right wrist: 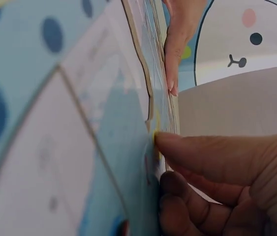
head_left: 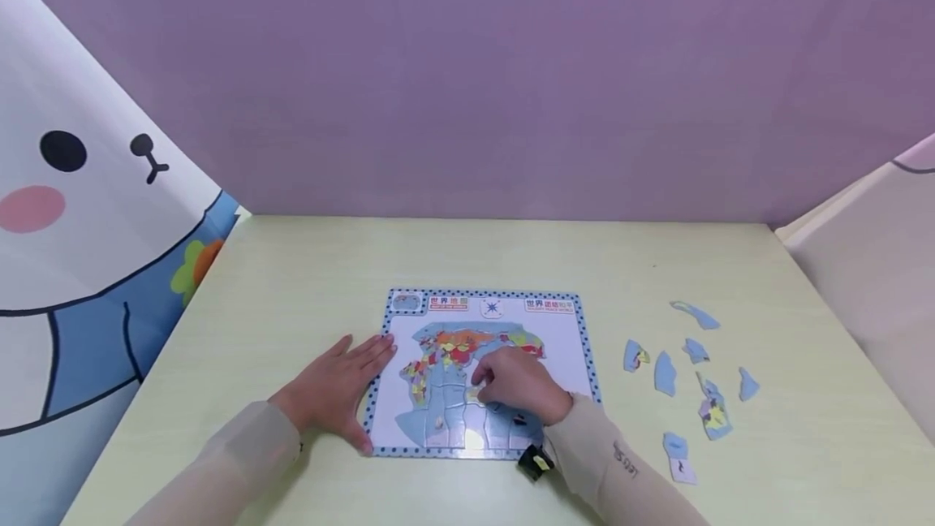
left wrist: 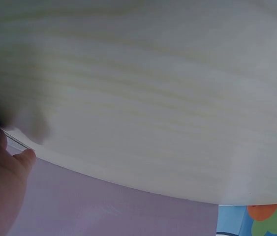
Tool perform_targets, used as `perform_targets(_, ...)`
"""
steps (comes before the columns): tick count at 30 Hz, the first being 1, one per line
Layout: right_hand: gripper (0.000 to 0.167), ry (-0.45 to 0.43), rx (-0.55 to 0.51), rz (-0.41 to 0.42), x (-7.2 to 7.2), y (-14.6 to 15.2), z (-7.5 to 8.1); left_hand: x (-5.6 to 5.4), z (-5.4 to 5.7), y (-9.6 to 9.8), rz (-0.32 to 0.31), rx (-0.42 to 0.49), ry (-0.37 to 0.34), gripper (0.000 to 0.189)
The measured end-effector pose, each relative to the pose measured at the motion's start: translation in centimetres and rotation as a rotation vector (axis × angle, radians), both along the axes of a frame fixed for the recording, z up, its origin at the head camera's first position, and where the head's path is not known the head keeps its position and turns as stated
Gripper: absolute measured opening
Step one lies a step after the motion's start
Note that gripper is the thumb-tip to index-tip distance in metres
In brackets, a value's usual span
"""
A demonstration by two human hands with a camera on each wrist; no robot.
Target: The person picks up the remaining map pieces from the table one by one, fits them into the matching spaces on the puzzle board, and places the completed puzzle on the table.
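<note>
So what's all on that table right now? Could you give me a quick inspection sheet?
Surface: pale green table.
Job's things: world map puzzle board, partly filled.
Clutter: loose puzzle pieces scattered right of the board.
Grips: left hand flat on the board's left edge; right hand with curled fingers presses a piece into the map.
Cables: nothing seen.
Surroundings: purple wall; cartoon animal panel at left.

Soft, even light, faint shadows; head view bends at edges, both wrist views blurred close-up.
</note>
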State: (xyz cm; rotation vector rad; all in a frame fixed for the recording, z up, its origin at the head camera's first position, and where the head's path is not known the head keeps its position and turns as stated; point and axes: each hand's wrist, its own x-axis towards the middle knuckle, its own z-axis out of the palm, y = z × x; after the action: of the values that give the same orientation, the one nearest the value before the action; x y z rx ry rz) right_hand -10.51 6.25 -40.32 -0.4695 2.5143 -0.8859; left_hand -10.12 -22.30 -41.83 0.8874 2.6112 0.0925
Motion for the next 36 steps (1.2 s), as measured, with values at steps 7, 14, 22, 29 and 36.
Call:
perform_targets(7, 0.018, 0.043, 0.071, -0.003, 0.5, -0.3, 1.1, 0.1, -0.1, -0.2, -0.011, -0.009, 0.023, 0.129)
perform_targets(14, 0.019, 0.099, 0.147, -0.043, 0.7, 2.0, 1.1, 0.1, -0.2, -0.2, -0.013, -0.012, 0.016, 0.128)
perform_targets(22, 0.019, 0.035, 0.204, -0.190, 1.4, 7.4, 1.2, -0.1, -0.2, -0.1, -0.020, -0.021, 0.030, 0.129)
perform_targets(29, 0.026, 0.023, 0.270, -0.270, 3.1, 13.7, 1.4, -0.2, -0.1, -0.1, -0.027, -0.014, 0.033, 0.130)
perform_targets(36, 0.029, -0.042, 0.300, -0.311, 4.9, 18.3, 1.2, -0.1, 0.0, -0.2, -0.020, -0.024, 0.018, 0.131)
